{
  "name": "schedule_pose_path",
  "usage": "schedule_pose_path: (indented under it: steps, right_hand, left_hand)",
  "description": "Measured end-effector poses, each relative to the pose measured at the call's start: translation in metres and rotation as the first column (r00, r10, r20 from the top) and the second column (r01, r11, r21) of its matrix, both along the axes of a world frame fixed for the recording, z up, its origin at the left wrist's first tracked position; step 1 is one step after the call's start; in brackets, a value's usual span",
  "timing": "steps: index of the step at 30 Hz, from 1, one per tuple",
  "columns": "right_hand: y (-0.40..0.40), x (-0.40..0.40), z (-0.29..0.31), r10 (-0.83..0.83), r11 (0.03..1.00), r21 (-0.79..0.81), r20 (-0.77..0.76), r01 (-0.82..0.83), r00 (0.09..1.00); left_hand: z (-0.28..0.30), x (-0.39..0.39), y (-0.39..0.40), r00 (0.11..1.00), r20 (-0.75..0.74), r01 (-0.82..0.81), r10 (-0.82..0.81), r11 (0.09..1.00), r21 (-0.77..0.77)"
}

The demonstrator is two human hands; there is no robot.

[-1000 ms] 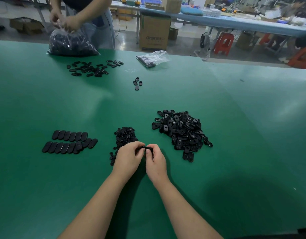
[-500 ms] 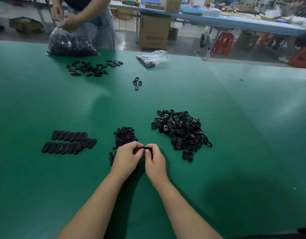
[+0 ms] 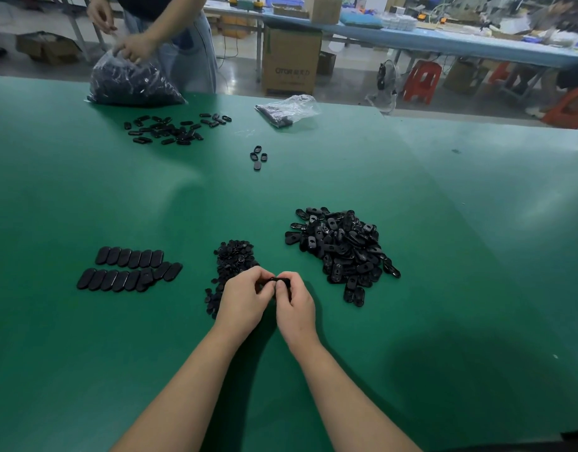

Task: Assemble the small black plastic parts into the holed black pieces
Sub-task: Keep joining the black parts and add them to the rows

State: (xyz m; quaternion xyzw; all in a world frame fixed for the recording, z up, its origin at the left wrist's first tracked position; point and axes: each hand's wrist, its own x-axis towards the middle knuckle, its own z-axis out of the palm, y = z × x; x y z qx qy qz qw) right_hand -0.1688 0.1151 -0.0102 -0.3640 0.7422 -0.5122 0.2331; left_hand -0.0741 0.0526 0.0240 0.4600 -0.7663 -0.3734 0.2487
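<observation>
Holed piece [image 3: 274, 281] pinched by left hand [image 3: 243, 300], right hand [image 3: 296, 306] | small parts [image 3: 232, 259] left | holed pile [image 3: 343, 249] right

Cardboard box [image 3: 291, 65]: standing on the floor beyond the green table, showing dark print on its front reading "OTOR", followed by characters too blurred to make out
Other surfaces: showing no readable text

Left hand [image 3: 243, 300] and right hand [image 3: 294, 305] pinch one black piece [image 3: 274, 282].
</observation>
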Motion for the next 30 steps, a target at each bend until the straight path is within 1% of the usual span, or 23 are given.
schedule_pose_path:
  steps: [10,15,21,24,27,30]
  right_hand:
    - [0.001,-0.001,0.001,-0.006,1.0,0.004,-0.035,0.007,0.999]
    - [0.0,-0.001,0.0,-0.003,1.0,0.014,-0.033,0.003,0.999]
    - [-0.001,-0.001,-0.003,-0.028,0.999,0.022,-0.036,0.029,0.999]
    - [-0.001,-0.001,-0.004,-0.021,1.0,0.022,-0.033,0.022,0.999]
    - [-0.003,0.0,-0.004,-0.004,1.0,0.014,0.003,0.004,1.0]
    - [-0.003,0.0,-0.005,0.006,1.0,-0.013,0.042,-0.006,0.999]
  left_hand:
    - [-0.001,-0.003,0.001,1.0,0.001,-0.025,0.025,1.0,-0.005]
    - [0.0,-0.001,0.001,1.0,-0.01,0.013,-0.013,1.0,-0.02]
    - [0.002,-0.001,0.001,0.998,0.022,0.062,-0.06,0.994,-0.093]
    - [0.001,0.002,0.002,0.995,0.046,0.091,-0.085,0.984,-0.155]
    - [-0.002,0.006,0.001,0.987,0.106,0.142,-0.121,0.965,-0.221]
    - [-0.003,0.01,0.002,0.98,0.17,0.152,-0.101,0.936,-0.318]
